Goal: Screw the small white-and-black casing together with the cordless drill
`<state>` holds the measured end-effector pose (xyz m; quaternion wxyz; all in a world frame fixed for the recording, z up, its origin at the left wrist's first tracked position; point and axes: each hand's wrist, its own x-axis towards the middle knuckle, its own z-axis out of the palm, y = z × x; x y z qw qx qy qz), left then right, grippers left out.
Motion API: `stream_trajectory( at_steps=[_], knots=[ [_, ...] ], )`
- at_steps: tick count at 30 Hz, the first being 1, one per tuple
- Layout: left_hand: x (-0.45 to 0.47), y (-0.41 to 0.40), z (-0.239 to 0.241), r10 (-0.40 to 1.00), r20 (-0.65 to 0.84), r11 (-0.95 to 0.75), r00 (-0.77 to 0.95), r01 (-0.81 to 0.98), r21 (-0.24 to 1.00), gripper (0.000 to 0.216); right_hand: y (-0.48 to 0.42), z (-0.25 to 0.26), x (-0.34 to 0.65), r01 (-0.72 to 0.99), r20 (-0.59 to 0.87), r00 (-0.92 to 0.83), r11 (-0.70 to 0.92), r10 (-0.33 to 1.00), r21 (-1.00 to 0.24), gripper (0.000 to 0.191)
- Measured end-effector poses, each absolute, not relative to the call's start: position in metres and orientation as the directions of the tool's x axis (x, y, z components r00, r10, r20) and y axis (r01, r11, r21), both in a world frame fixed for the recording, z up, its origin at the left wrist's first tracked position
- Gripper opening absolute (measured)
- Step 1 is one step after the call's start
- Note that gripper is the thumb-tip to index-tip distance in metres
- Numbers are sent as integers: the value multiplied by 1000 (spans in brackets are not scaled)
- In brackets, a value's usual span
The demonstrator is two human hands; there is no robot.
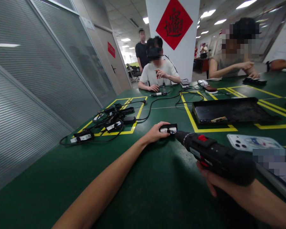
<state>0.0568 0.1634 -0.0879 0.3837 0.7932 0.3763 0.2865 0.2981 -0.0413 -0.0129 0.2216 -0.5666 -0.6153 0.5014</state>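
My left hand (pixel 156 132) is closed around the left end of a small black-and-white block (pixel 173 129), which looks like a power strip or adapter part, on the green table (pixel 138 178). In my right hand (pixel 208 178) is a black cordless drill (pixel 214 154) with red accents, held level and aimed left. Its chuck end is right by the block's right side; whether the bit touches the block I cannot tell. The drill's body hides much of my right hand and its grip.
Left on the table lies a heap of black cables and adapters (pixel 114 119). A black tray (pixel 235 111) and a phone (pixel 255 142) are to the right. Across the table sit a person in a white shirt (pixel 146 71) and another person (pixel 231 65). Yellow tape (pixel 216 129) marks rectangles.
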Motion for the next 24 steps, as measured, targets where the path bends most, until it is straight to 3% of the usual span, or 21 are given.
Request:
stream_trajectory(
  at_steps=[24],
  knots=[
    [56,162,-85,800,185,-458,571,382,803,55,-28,-26,285,315,-152,-231,-74,961,-946,18]
  ],
)
